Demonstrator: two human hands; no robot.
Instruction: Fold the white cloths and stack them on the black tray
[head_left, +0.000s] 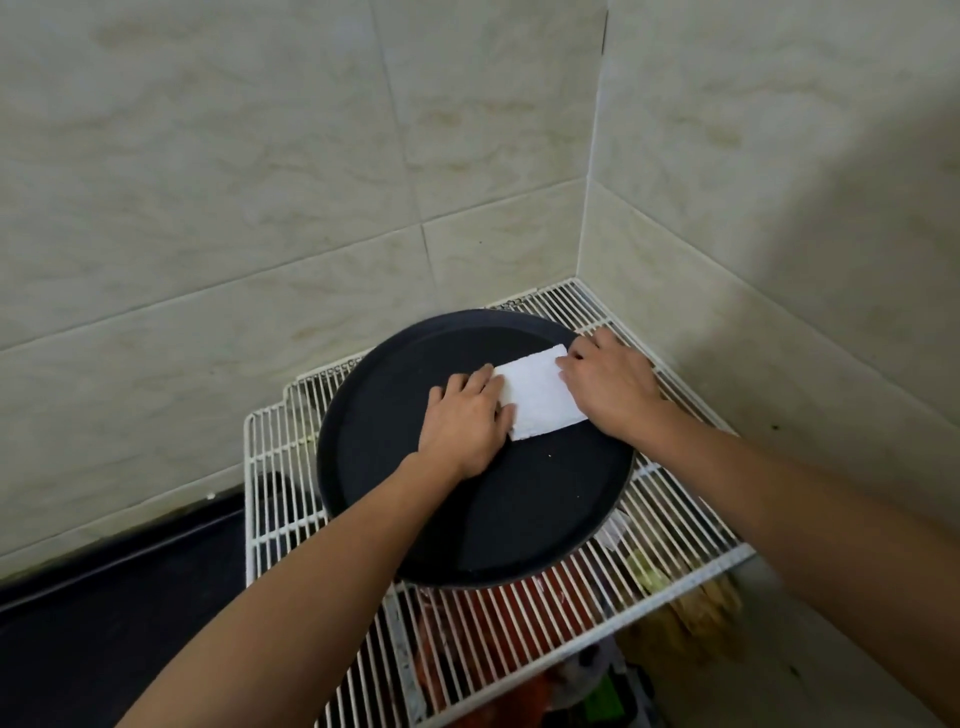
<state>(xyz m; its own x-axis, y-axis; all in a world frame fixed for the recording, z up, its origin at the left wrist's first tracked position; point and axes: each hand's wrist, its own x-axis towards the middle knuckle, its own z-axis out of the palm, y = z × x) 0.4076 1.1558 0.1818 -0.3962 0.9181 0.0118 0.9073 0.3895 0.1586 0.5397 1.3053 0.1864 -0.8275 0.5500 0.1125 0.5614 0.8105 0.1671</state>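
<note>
White cloth (540, 397): folded rectangle, flat on black tray (467, 519), far right part. Left grip (462, 421) flat, pressing its left end. Right grip (608, 389) covers right end; fingertips hidden, hold unclear.

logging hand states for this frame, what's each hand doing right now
Left hand: open, flat fingers pressing the left end of the white cloth on the black tray.
Right hand: on the cloth's right end; grip cannot be told.
</note>
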